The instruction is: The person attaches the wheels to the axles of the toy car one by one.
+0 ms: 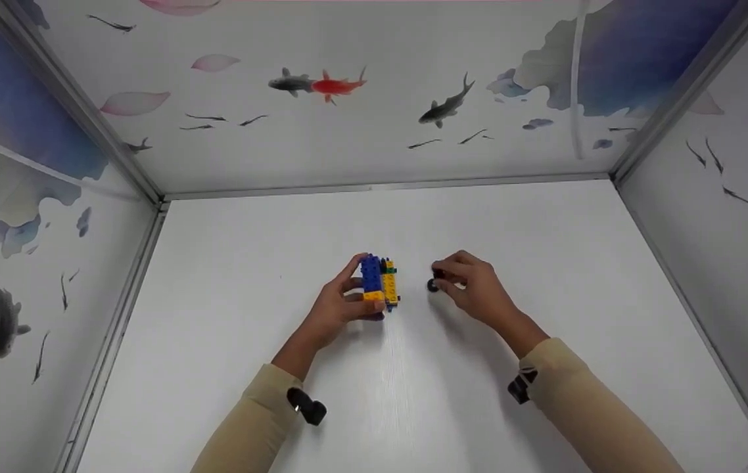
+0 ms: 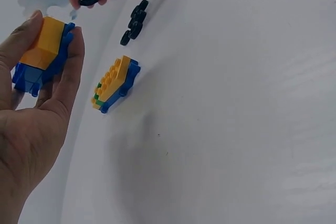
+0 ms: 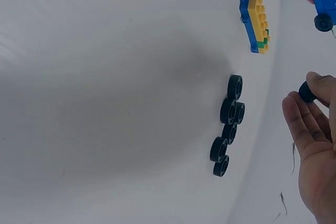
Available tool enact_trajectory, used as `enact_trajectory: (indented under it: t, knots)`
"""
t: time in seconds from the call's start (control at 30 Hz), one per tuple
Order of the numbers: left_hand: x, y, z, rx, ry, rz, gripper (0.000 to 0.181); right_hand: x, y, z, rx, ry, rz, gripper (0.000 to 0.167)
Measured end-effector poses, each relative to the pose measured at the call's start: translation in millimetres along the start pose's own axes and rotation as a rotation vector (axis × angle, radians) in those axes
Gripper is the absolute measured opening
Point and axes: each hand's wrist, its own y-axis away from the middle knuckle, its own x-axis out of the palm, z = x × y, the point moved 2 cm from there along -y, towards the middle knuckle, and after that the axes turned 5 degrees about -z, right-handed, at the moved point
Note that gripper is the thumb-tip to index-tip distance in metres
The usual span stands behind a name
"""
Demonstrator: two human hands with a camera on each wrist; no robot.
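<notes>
My left hand [image 1: 336, 307] grips a blue and yellow block vehicle [image 2: 44, 51] with fingers and thumb around its sides, raised off the table. In the right wrist view a black wheel [image 3: 323, 22] is on that vehicle's lower corner. Between thumb and fingers my right hand [image 3: 318, 145] pinches another black wheel [image 3: 306, 92], apart from the vehicle and to its right in the head view. On the table lies a second block piece [image 3: 255, 22], yellow and green over a blue base. Several loose black wheels [image 3: 228, 111] stand together close to it.
The white table [image 1: 216, 394] is bordered at the back by a metal edge strip [image 1: 374, 188]. Panels painted with fish [image 1: 446, 108] and petals rise at the back and on both sides.
</notes>
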Motion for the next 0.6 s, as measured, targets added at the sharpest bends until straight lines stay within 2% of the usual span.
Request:
enact_trajectory:
  t: [0.33, 0.6]
  knots:
    - [0.4, -0.7, 1.5, 0.012, -0.006, -0.025, 0.109, 9.8, 2.4, 10.6, -0.025, -0.055, 0.054, 0.033]
    - [2.8, 0.5, -1.0, 0.047, -0.008, -0.009, 0.107, 21.5, 3.3, 25.4, -0.027, -0.130, 0.133, 0.033]
